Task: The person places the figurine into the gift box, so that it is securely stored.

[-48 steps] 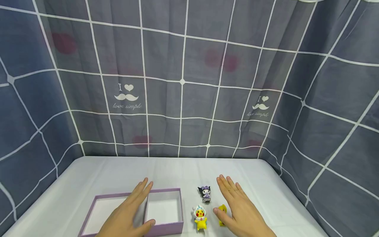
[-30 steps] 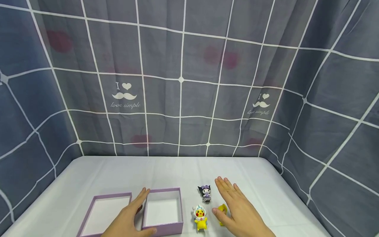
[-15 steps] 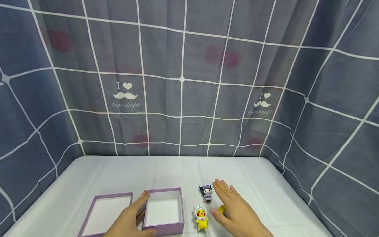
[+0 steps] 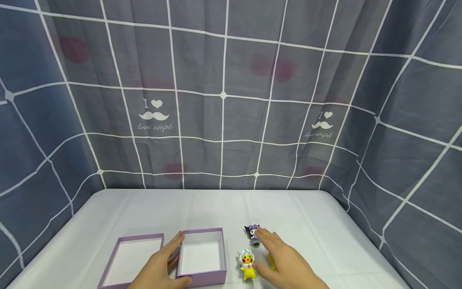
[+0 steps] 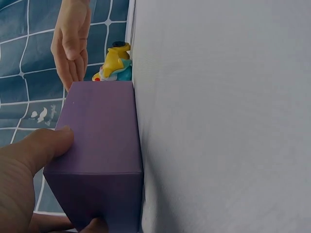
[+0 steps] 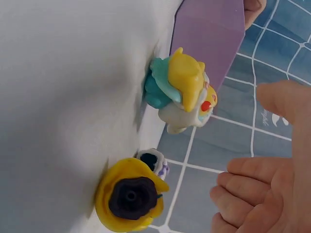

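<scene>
My left hand grips the left side of an open purple box with a white inside. In the left wrist view its thumb presses the front wall and its fingers curl round the side. My right hand hovers with extended fingers over the toy figures, touching none that I can see. Nearest its thumb is a yellow figurine in a white hood. Behind stands a black and purple figurine, partly behind the fingertips. A yellow toy with a dark underside is mostly hidden under the hand in the head view.
Left of the box lies a shallow purple-rimmed lid, white inside, partly behind my left hand. All stand on a white-covered table. Grey-blue curtains with white grid lines enclose the back and both sides.
The left hand has come down from above and taken hold of the box. The right hand has drifted left and closer over the figurines, now covering more of them.
</scene>
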`<state>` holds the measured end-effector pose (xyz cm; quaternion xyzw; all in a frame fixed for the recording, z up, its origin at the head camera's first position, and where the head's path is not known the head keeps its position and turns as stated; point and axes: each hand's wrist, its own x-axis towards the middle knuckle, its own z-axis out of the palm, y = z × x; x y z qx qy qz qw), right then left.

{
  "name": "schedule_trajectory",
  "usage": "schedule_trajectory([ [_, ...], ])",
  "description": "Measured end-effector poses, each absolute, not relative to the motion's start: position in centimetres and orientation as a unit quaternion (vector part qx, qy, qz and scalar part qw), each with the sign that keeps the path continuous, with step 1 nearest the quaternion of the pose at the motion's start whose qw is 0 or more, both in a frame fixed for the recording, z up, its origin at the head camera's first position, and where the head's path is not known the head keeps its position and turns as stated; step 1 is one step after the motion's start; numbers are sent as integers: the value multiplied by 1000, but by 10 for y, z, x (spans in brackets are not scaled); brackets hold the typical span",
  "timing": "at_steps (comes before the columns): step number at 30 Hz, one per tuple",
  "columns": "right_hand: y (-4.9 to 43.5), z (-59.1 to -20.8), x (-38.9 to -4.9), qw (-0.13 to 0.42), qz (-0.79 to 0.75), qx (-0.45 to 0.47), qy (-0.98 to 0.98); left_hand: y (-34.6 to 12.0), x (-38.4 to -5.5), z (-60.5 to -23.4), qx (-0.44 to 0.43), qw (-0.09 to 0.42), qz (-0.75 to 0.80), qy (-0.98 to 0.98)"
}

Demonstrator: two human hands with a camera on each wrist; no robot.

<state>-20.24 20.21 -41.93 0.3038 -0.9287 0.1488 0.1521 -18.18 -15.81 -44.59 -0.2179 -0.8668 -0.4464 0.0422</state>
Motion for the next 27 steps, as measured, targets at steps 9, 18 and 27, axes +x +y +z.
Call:
schedule_trajectory([
  [9, 195, -421, -201, 67, 179, 272, -943, -157, -182, -444, -232, 51, -452, -860],
  [18, 192, -425, -204, 38, 162, 300, -939, -157, -182, -448, -218, 33, -459, -861],
  [27, 191, -434, -208, 99, 156, 351, -918, -157, -181, -445, -222, 44, -454, -862],
])
